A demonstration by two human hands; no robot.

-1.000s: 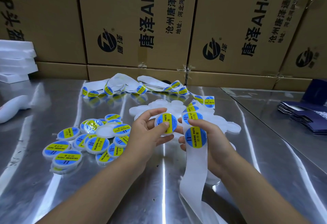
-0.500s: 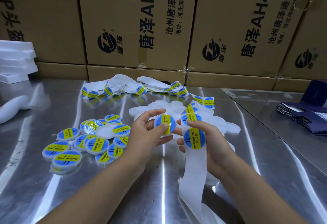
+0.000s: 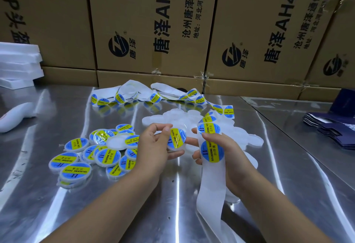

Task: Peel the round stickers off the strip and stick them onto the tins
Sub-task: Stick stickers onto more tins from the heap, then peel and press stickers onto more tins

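Above the table (image 3: 172, 214), a labelled tin (image 3: 176, 139) is pinched in the left hand (image 3: 153, 146); just to its right, the strip (image 3: 211, 185), running lengthwise toward the viewer, is gripped by the right hand (image 3: 228, 152), sticker (image 3: 212, 150) facing up.

The left hand (image 3: 153, 146) holds a labelled tin (image 3: 176, 139) tilted up, thumb at its rim. The right hand (image 3: 228, 152) grips the white strip (image 3: 212, 181), thumb between 2 blue-and-yellow stickers (image 3: 212, 151). A pile of labelled tins (image 3: 96, 152) lies on the steel table (image 3: 57, 214) at left, plain white tins (image 3: 247, 139) behind the hands, cardboard boxes (image 3: 153, 22) beyond.
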